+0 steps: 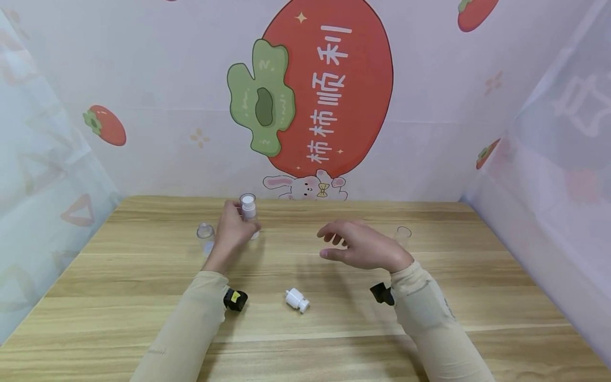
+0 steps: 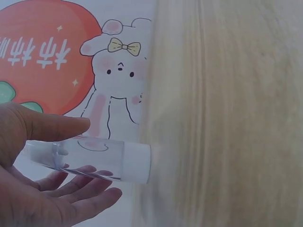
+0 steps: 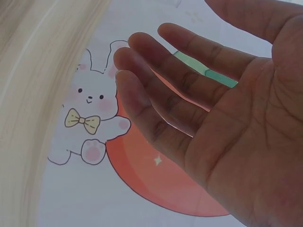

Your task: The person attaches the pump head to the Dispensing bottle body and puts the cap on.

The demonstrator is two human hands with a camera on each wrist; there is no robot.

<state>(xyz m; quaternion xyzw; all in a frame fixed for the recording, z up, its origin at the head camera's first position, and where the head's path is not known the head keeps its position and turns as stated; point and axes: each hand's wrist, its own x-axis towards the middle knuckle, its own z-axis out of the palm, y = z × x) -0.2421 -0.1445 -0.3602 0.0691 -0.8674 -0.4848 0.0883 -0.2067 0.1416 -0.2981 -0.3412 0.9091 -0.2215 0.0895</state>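
Observation:
My left hand (image 1: 234, 228) holds a clear cylindrical bottle (image 2: 99, 158) with a white base, upright at the back left of the table. In the left wrist view the thumb lies along one side of it, and the fingers (image 2: 90, 203) curve along the other. White parts show inside its clear top end in the head view. Just left of that hand stands another clear container (image 1: 206, 233), partly hidden by the wrist. My right hand (image 1: 360, 244) hovers over the table right of the middle, fingers loosely bent, palm bare in the right wrist view. A small white pump head (image 1: 297, 300) lies between the forearms.
Behind the right wrist a clear round-rimmed piece (image 1: 403, 232) is partly hidden. The wood-grain table (image 1: 305, 350) ends at a printed cloth backdrop (image 1: 181, 159), with cloth walls at both sides. Black wrist cameras (image 1: 235, 300) sit below the sleeves.

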